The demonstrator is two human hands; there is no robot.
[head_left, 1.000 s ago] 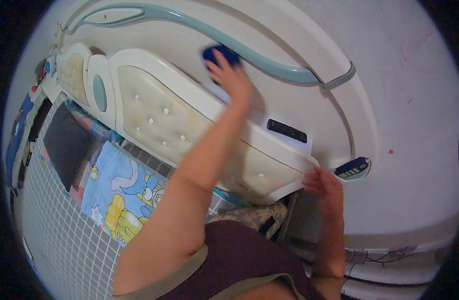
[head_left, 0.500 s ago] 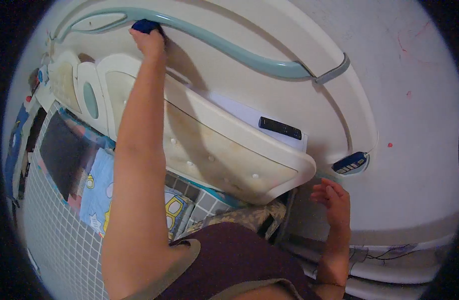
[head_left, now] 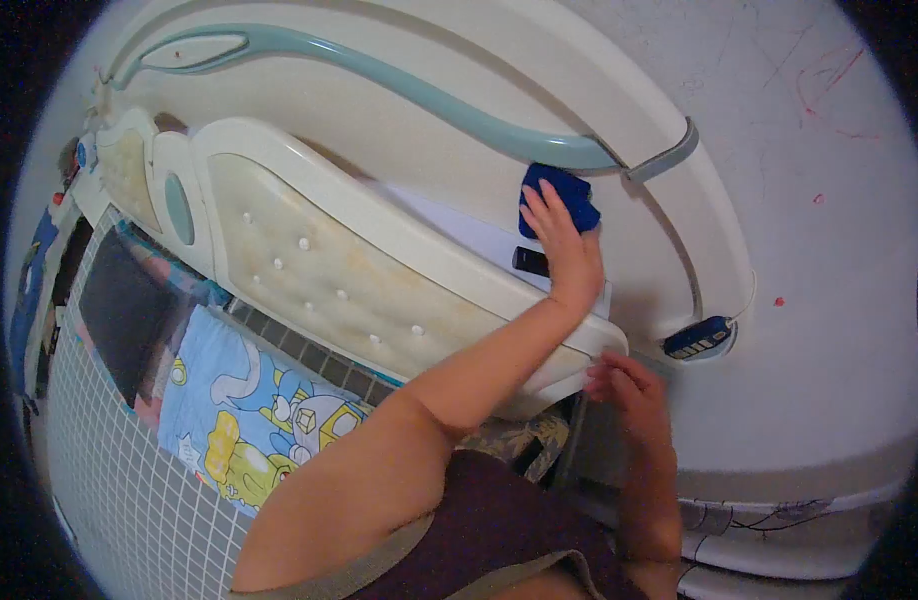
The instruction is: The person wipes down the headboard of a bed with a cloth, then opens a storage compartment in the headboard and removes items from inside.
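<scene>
My left hand presses a dark blue cloth against the cream headboard, just below its pale green curved trim. The fingers lie over the cloth, and the palm side is hidden. Under that hand is a black remote control, partly covered by it, on the white ledge behind the padded backrest. Near the backrest's right end, my right hand hovers with loosely bent, parted fingers and nothing visible in it.
A blue power strip with a white cord sits at the headboard's lower right end. A cartoon-print pillow and a dark pillow lie on the grid-patterned bed sheet. Cables hang at lower right.
My left hand has swept the blue cloth from the headboard's far left to its right part, above the remote control. My right hand has shifted slightly left, toward the backrest's end.
</scene>
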